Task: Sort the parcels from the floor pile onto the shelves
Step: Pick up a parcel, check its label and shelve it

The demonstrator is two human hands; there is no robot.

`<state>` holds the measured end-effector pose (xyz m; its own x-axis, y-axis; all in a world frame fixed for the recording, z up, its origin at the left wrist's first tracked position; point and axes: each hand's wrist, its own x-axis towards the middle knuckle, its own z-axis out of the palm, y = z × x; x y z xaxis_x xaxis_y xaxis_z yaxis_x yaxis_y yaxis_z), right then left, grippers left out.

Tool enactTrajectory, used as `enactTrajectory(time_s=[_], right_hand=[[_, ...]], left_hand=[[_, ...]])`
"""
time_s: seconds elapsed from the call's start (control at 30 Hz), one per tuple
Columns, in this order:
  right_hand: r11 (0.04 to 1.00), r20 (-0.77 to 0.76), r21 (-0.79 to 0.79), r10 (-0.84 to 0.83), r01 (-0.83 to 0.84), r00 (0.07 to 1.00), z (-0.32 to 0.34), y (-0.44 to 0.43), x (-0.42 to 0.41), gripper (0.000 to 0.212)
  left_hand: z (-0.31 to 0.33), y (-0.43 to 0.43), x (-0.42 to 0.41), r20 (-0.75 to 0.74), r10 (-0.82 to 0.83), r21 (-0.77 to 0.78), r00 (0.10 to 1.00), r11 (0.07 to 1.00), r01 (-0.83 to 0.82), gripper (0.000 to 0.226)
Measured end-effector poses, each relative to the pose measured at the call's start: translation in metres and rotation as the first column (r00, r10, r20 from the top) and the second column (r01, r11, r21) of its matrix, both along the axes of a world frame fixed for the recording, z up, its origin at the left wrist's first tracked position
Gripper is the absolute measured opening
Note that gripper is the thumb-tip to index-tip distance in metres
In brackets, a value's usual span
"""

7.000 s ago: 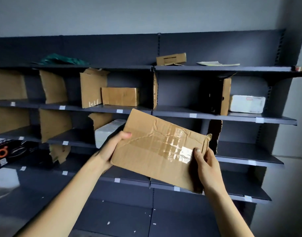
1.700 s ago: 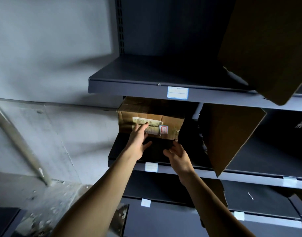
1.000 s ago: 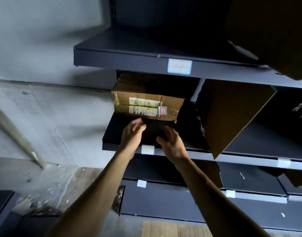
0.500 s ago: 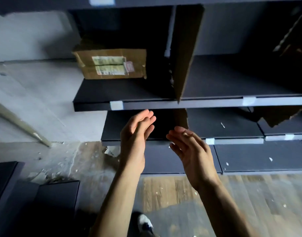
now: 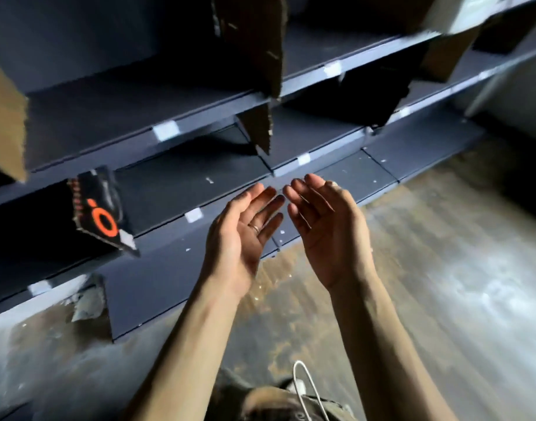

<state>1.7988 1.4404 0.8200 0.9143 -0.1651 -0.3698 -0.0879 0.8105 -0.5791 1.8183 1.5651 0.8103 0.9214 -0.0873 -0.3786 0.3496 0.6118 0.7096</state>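
Left hand (image 5: 239, 235) and right hand (image 5: 327, 229), each grip released and empty, palms turned inward near the lower shelves (image 5: 169, 132) (probably readied to take a parcel), with no floor pile in view and one black-and-orange packet (image 5: 99, 214) shelved at left.

- The shelves (image 5: 115, 117) run across the top; the floor (image 5: 443, 284) lies below and to their right.
- A divider (image 5: 254, 44) stands on a middle shelf.
- A packet (image 5: 98, 214) sits on a lower shelf, left.
- Left hand (image 5: 239, 235) and right hand (image 5: 327, 232) hang side by side before the bottom shelf.
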Motion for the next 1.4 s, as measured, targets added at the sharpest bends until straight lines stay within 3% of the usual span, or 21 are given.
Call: enactTrajectory(time_s=[0.2, 0.57, 0.83, 1.07, 1.4], right_hand=[[0.973, -0.014, 0.023, -0.229, 0.229, 0.973, -0.012, -0.125, -0.013, 0.029], [0.829, -0.057, -0.012, -0.558, 0.559, 0.828, -0.023, -0.333, 0.036, 0.033], [0.690, -0.075, -0.068, -0.724, 0.720, 0.686, 0.002, -0.482, 0.058, 0.030], [0.602, -0.086, -0.038, -0.797, 0.797, 0.598, -0.014, -0.609, 0.055, 0.030], [0.587, -0.032, -0.002, -0.809, 0.809, 0.587, 0.003, -0.845, 0.064, 0.029]], left_hand=[[-0.001, -0.124, 0.018, 0.024, -0.256, 0.007, 0.966, 0.967, 0.255, 0.032], [-0.012, -0.375, 0.113, -0.026, -0.591, -0.210, 0.806, 0.792, 0.574, 0.027], [0.011, -0.543, 0.166, 0.007, -0.735, -0.273, 0.678, 0.651, 0.709, 0.028], [-0.008, -0.680, 0.178, -0.036, -0.815, -0.248, 0.578, 0.568, 0.785, 0.029], [0.013, -0.892, 0.188, -0.020, -0.819, -0.160, 0.574, 0.569, 0.807, 0.028]])
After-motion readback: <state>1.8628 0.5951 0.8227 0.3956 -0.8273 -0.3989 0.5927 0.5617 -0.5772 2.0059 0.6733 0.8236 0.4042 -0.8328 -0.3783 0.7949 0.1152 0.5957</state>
